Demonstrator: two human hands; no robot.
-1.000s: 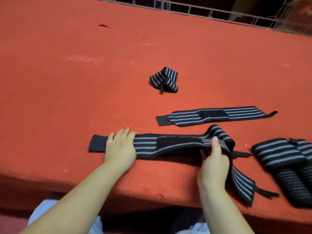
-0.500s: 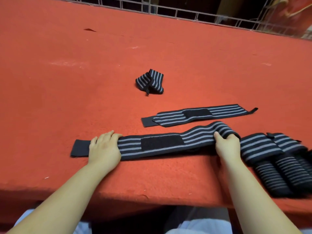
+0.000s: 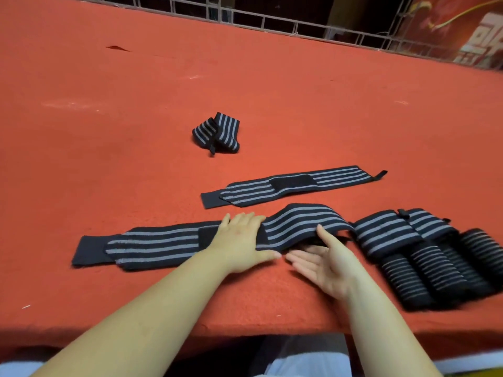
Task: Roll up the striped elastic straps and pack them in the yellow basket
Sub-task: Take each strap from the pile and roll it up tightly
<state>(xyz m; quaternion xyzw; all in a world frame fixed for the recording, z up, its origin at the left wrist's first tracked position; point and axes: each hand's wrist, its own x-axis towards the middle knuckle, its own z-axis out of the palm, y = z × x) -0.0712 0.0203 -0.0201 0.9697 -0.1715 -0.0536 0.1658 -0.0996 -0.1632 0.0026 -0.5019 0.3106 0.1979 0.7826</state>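
Your left hand (image 3: 239, 240) has slid rightward along the near strap (image 3: 168, 244), from beside its plain black end to its middle, and now presses there with flat, straight fingers. Your right hand (image 3: 326, 263) has let go of the strap's right end: it lies palm up, fingers spread and holding nothing, its fingertips reaching under the humped right part of the strap at lower centre of the frame. That hump is looser than it was half a second ago. The roll looks not yet begun, and the right hand seems placed to lift the end and turn it over.

Just right of that hand, a cluster of rolled straps (image 3: 424, 257) sits near the surface's front edge, close enough to crowd the end you must roll from. Above the near strap, a second flat strap (image 3: 294, 185) lies well apart from your hands. A loosely folded strap (image 3: 217, 133) sits further up, centre frame. The red surface (image 3: 109, 131) carries them all. The yellow basket is not in view.
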